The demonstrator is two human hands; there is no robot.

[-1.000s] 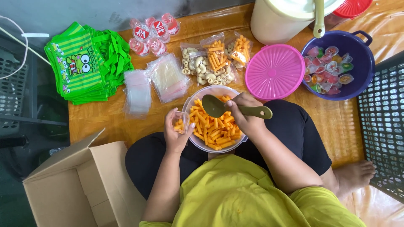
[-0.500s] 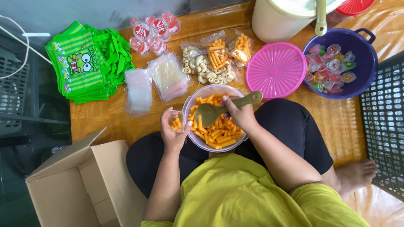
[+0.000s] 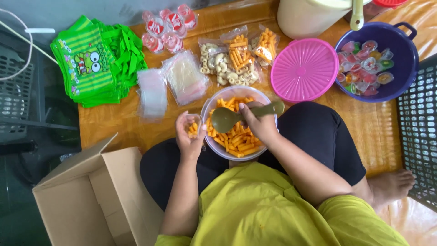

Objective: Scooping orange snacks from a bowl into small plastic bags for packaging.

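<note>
The right hand (image 3: 259,124) is closed around the handle of the green spoon (image 3: 227,118), which a moment ago pointed up to the right and now lies flatter, its scoop turned toward the small clear bag (image 3: 193,127). The left hand (image 3: 190,136) pinches this bag, held open beside the rim of the bowl (image 3: 214,102) of orange snack sticks (image 3: 236,139). The bag has some sticks inside, so filling seems under way.

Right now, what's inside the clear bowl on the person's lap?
Orange snack sticks fill the clear bowl. The right hand holds an olive spoon over them, which hides the sticks beneath.
</note>
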